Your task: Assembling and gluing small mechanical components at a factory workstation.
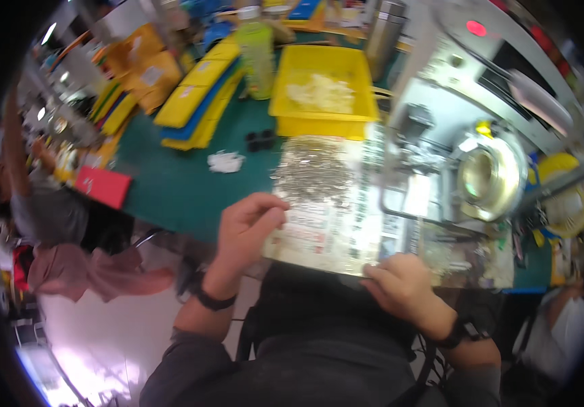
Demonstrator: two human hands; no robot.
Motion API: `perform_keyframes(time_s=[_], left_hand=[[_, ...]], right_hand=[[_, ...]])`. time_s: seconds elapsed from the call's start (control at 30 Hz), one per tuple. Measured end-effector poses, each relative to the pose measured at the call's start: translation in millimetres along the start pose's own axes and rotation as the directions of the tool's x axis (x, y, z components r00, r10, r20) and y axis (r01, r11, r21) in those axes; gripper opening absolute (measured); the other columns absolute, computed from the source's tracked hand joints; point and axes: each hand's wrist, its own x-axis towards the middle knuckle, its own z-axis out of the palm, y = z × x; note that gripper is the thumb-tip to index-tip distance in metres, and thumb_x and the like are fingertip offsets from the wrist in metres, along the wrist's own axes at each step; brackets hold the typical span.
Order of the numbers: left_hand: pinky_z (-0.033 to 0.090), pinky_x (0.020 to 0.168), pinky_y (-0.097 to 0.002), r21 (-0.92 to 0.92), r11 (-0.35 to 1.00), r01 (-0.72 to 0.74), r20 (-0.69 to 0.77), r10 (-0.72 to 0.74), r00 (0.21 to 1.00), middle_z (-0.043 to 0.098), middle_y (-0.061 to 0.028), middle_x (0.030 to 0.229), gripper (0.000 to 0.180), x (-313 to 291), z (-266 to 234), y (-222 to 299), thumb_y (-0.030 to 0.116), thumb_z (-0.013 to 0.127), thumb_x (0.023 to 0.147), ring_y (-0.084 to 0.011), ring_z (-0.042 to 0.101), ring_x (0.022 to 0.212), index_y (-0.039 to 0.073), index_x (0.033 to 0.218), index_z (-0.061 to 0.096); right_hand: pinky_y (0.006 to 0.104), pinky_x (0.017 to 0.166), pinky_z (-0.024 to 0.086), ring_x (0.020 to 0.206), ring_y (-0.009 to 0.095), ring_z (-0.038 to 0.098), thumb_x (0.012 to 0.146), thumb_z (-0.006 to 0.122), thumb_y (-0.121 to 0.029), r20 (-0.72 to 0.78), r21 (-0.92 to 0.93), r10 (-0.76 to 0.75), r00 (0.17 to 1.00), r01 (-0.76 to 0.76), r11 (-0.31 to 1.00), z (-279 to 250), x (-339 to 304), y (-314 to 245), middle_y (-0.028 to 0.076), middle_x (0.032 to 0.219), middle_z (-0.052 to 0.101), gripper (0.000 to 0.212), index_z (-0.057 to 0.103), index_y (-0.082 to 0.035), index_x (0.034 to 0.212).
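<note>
A flat rectangular board (pixel 332 203), covered with several small shiny metal parts, lies at the near edge of the green table (pixel 176 183). My left hand (pixel 246 227) grips its left edge with the fingers curled over it. Holding the near right corner is my right hand (pixel 404 285). Both wrists wear dark bands. The picture is blurred, so the small parts cannot be told apart.
A yellow bin (pixel 322 88) with pale pieces stands behind the board. Yellow and blue trays (pixel 200 95) are stacked at the left. A machine with a round lit ring (pixel 488 173) stands to the right. A seated person (pixel 41 203) is at far left.
</note>
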Motion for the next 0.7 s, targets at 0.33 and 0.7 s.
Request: perform_keyframes(time_s=[0.33,0.7], left_hand=[[0.051,0.083,-0.029,0.131,0.991,-0.004,0.502,-0.063,0.863,0.069,-0.0099,0.098,0.021,5,95,48,0.008,0.06,0.093,-0.0153,0.065,0.09,-0.003,0.11,0.067],[0.052,0.079,-0.0289,-0.311,0.88,0.358,0.555,-0.138,0.82,0.069,-0.0073,0.091,0.012,33,128,28,0.011,0.066,0.097,-0.0155,0.066,0.084,0.001,0.102,0.066]], right_hand=[[0.0324,0.061,0.044,0.069,0.02,0.057,0.077,0.082,-0.005,-0.176,0.519,0.218,0.96,-0.098,0.849,-51,27,6,0.003,0.076,0.057,0.017,0.075,-0.008,0.092],[0.0276,0.071,0.044,0.079,0.014,0.052,0.086,0.077,-0.004,-0.32,0.652,0.275,0.906,0.0,0.758,-56,35,24,0.004,0.087,0.055,0.012,0.072,-0.004,0.097]])
